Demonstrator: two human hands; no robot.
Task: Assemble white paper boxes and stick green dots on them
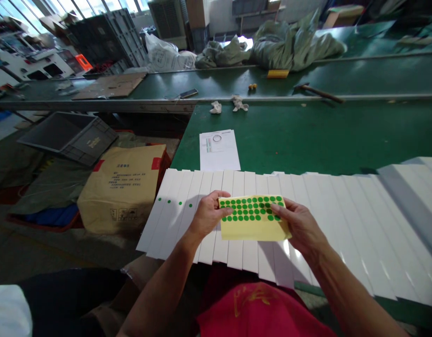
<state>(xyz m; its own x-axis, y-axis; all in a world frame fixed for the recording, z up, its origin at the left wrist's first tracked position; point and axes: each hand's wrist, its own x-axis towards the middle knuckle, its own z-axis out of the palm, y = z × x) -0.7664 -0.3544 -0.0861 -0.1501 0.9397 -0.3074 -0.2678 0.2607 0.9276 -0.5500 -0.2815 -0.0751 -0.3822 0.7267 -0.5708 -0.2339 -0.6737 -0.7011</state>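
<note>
Your left hand (207,216) pinches the left edge of a yellow sticker sheet (253,224), thumb on top near the first column of green dot stickers (251,208), fingers curled under the backing. Your right hand (300,227) grips the sheet's right edge the same way, thumb lying along the top face beside the last dots; both hands are closed on the sheet and hold it level, just above the work. The dots fill the upper half of the sheet in 4 rows, with gaps in the lowest row; the lower half is bare yellow backing. Directly beneath the sheet lies a long overlapping row of white strips (244,187), fanned side by side across the near edge of the green table (307,135) and running off to the right. 4 strips at the left end each carry 1 green dot (169,201) near the upper part. Beyond the strips, a white printed paper (218,150) lies flat on the table. Farther back: 2 crumpled white scraps (216,107), a phone (188,93), a hammer (317,92), a sheet of cardboard (110,85). Left of the table, on the floor: a tan printed sack (124,187) and a grey plastic crate (70,135).
</note>
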